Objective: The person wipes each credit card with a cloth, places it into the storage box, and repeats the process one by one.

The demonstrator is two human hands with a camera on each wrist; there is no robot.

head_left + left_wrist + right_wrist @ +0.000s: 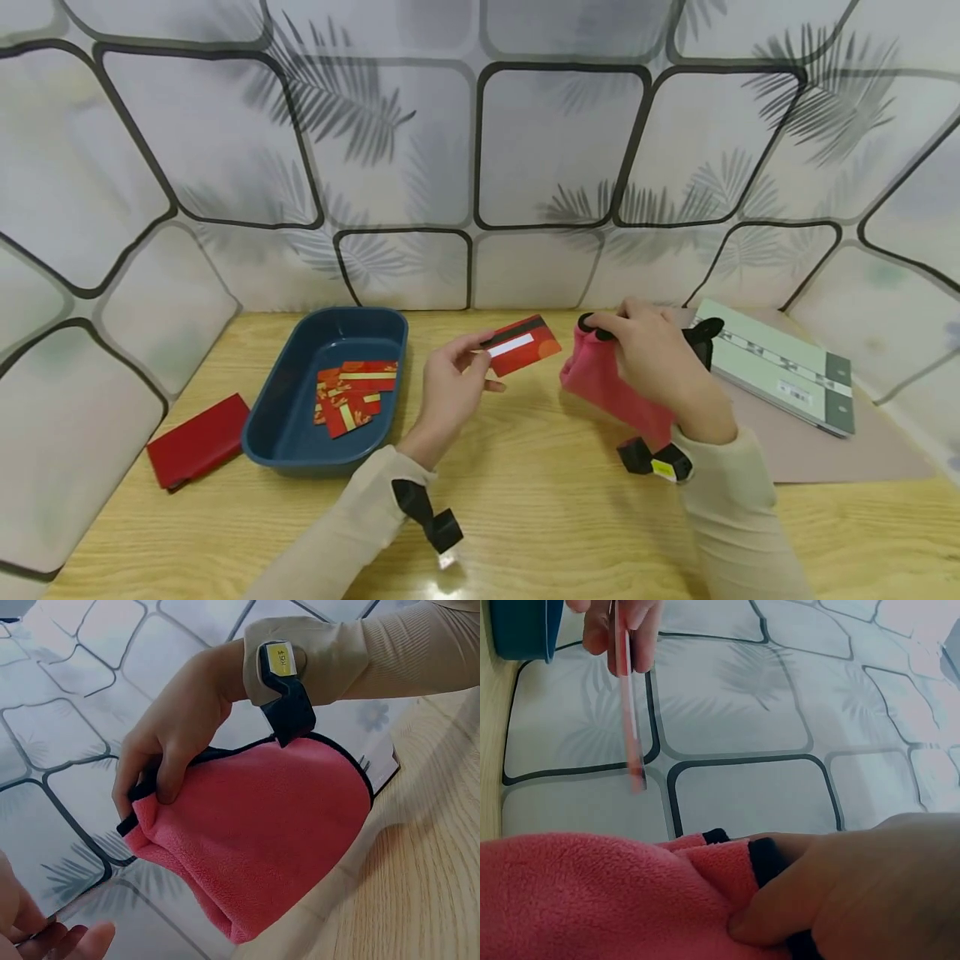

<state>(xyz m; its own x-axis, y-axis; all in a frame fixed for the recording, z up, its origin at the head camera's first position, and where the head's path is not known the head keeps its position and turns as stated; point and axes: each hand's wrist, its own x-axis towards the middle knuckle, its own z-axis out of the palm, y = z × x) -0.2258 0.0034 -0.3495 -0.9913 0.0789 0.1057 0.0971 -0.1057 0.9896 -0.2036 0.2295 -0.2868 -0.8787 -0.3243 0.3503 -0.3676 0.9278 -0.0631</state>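
Observation:
Between thumb and fingers my left hand (455,389) pinches a red card (522,345), its dark stripe and white strip facing me. The card is seen edge-on in the right wrist view. To the right, my right hand (663,358) grips a pink cloth (618,392) with black edging, folded and hanging above the table; the left wrist view shows its fuzzy surface. Card and cloth are apart. Left of my left hand stands a blue tray (288,446), in which several red and gold cards (356,392) lie overlapping.
A red wallet-like case (198,442) lies left of the tray on the wooden table (525,533). At the right, a pale green notebook (776,367) rests on a greyish-pink mat (817,462). A patterned backdrop (562,150) rises behind the table.

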